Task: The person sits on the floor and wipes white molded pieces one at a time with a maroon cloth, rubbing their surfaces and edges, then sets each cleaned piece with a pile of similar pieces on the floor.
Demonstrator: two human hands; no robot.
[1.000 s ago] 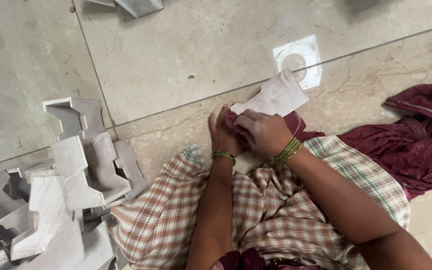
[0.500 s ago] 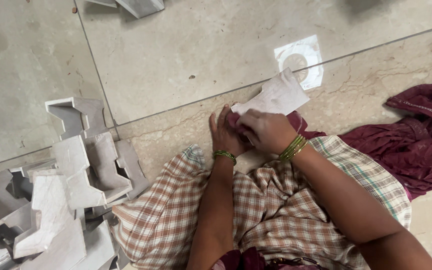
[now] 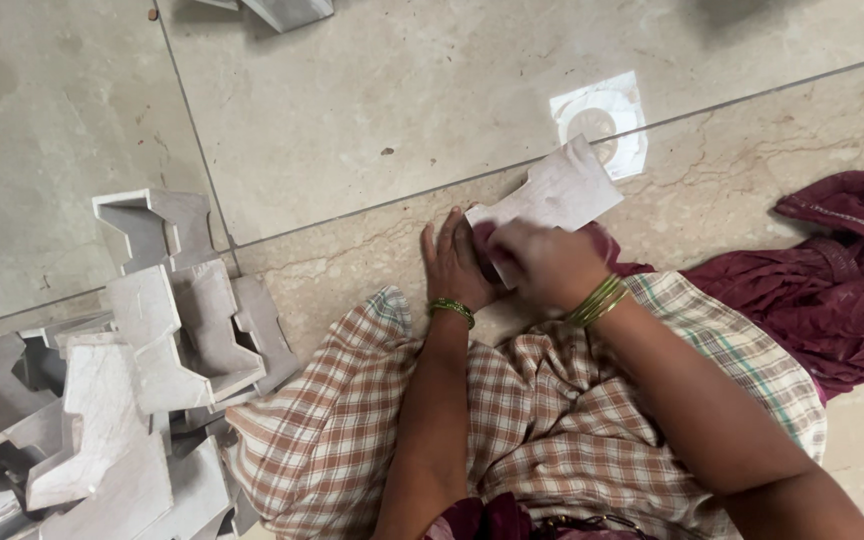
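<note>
Still, both hands' grip holds white piece; right hand blurred, moving.

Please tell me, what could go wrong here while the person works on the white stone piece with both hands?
The white stone piece rests only on the lap edge, so it might slip onto the floor. The right hand looks blurred from motion, and the left hand lies close beside it, so fingers may get scraped.

Pale marble floor tiles with dark grout lines, bright light patch.
</note>
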